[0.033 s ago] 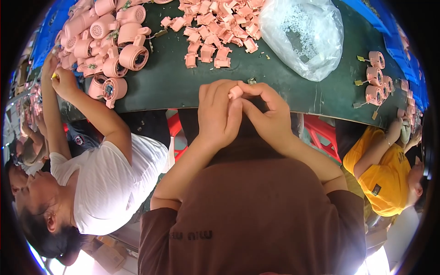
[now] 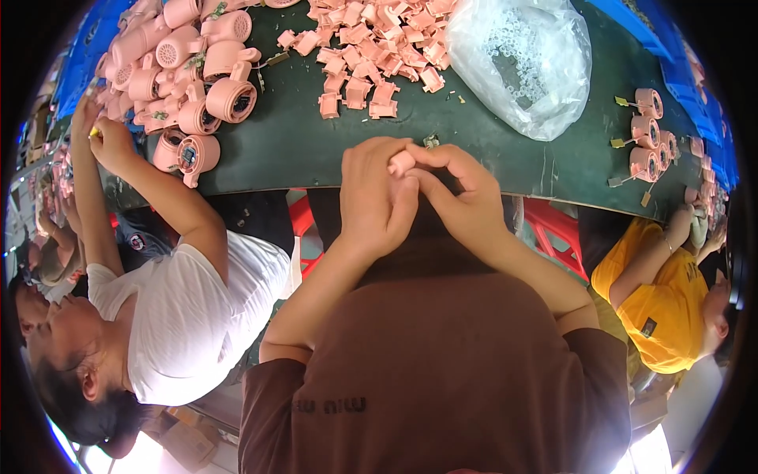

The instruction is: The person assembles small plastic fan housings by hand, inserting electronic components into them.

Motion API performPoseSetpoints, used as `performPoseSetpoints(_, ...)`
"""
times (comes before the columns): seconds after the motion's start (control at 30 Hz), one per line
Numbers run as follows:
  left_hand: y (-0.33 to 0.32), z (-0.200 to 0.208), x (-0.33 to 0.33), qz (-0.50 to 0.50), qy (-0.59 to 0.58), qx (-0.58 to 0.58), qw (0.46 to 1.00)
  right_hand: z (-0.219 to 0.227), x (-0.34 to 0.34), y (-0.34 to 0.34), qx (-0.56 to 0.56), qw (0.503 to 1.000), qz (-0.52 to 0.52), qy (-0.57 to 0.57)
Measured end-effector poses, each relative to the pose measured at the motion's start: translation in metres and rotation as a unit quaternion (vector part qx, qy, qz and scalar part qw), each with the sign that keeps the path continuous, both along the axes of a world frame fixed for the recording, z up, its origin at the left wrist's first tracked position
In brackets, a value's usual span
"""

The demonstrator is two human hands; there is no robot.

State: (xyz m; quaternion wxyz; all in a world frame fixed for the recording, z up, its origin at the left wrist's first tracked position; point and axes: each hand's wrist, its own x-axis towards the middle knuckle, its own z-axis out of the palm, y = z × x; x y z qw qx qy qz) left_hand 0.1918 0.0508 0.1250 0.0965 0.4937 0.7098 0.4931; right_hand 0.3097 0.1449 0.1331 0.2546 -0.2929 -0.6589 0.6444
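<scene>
Near the front edge of the table, my left hand [image 2: 373, 193] is closed around a small pink plastic part [image 2: 401, 163], its thumb bent up against it. My right hand [image 2: 467, 201] meets it from the other side, with index finger and thumb closed at the part's right end. Most of the part is covered by fingers; whether something smaller sits in it I cannot make out. Just beyond my fingertips lies a tiny metallic piece [image 2: 431, 141]. Farther off is a pile of similar pink plastic parts [image 2: 384, 103].
A clear bag [image 2: 521, 71] of small transparent pieces lies at the back right. Pink fan-like housings [image 2: 229, 99] heap up at the left; several pink round housings [image 2: 646, 130] stand at the right. Co-workers in white [image 2: 197, 316] and yellow [image 2: 659, 292] sit on either side.
The pink part in my hands has shifted slightly left and down, and my right index finger has moved a little with it. Little else differs.
</scene>
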Motion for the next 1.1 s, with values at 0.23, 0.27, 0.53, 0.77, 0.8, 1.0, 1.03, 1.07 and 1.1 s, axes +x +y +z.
performPoseSetpoints(0.23, -0.002, 0.004, -0.011, 0.004, -0.069, -0.012, 0.998, 0.006, 0.006, 0.049, 0.305, 0.950, -0.058, -0.039)
performPoseSetpoints(0.27, 0.001, 0.007, -0.010, 0.009, -0.038, -0.016, 0.999, 0.006, 0.010, 0.065, 0.322, 0.940, -0.098, -0.057)
performPoseSetpoints(0.53, 0.020, 0.008, -0.008, -0.089, 0.121, -0.068, 0.986, -0.017, 0.023, 0.142, 0.439, 0.874, -0.084, -0.191)
performPoseSetpoints(0.77, 0.022, 0.005, -0.005, -0.072, 0.119, -0.047, 0.989, -0.017, 0.021, 0.151, 0.420, 0.886, -0.061, -0.189)
performPoseSetpoints(0.8, 0.022, 0.005, -0.006, -0.075, 0.118, -0.046, 0.989, -0.018, 0.021, 0.152, 0.324, 0.928, -0.074, -0.170)
performPoseSetpoints(1.0, 0.024, 0.000, -0.008, -0.078, 0.117, -0.029, 0.990, -0.019, 0.033, 0.160, 0.125, 0.978, -0.117, -0.122)
performPoseSetpoints(1.03, 0.023, 0.001, -0.009, -0.076, 0.116, -0.031, 0.990, -0.019, 0.032, 0.159, 0.143, 0.974, -0.127, -0.119)
performPoseSetpoints(1.07, 0.023, 0.003, -0.009, -0.077, 0.115, -0.032, 0.990, -0.019, 0.031, 0.159, 0.161, 0.971, -0.136, -0.115)
performPoseSetpoints(1.1, 0.023, 0.004, -0.008, -0.078, 0.114, -0.031, 0.990, -0.017, 0.032, 0.160, 0.161, 0.971, -0.133, -0.116)
